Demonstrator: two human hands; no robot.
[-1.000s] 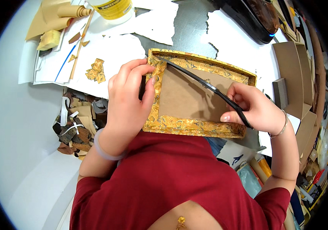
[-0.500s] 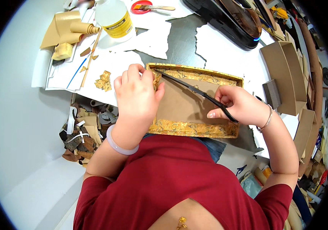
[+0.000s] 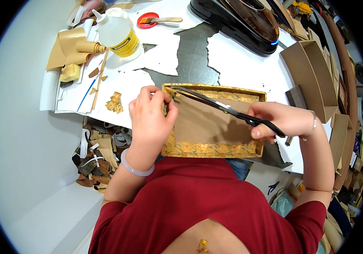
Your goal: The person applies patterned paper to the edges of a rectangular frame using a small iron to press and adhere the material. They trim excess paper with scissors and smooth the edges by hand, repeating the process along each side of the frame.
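Lying on the worktable point(image 3: 194, 46) close to the person's torso was a shallow rectangular tray point(image 3: 211, 150), covered in gold patterned material, with a plain brown base panel point(image 3: 200, 122). At its far left corner, a lining flap point(image 3: 171, 93) stood bunched and darkened. A second earlier the left hand point(image 3: 151, 114) had reached over that wall with its fingers spread; now they had curled in, thumb and fingertips pinching the flap. To my eye that put the work right at the corner, with loose lining gathered beside the metal.

The right hand point(image 3: 276, 118) gripped the black handles of a long pair of scissors point(image 3: 221, 106), which slanted over the tray toward that corner. How far the blades were parted, I couldn't tell, nor whether they touched the lining.

Farther out, a crumpled patterned scrap point(image 3: 114, 103) lay left of the tray on white paper. Beyond stood a nozzled squeeze bottle point(image 3: 124, 38), then a flat brush point(image 3: 166, 20) across a red dish point(image 3: 143, 25). A brown cardboard tray point(image 3: 310, 72) leaned at the right.
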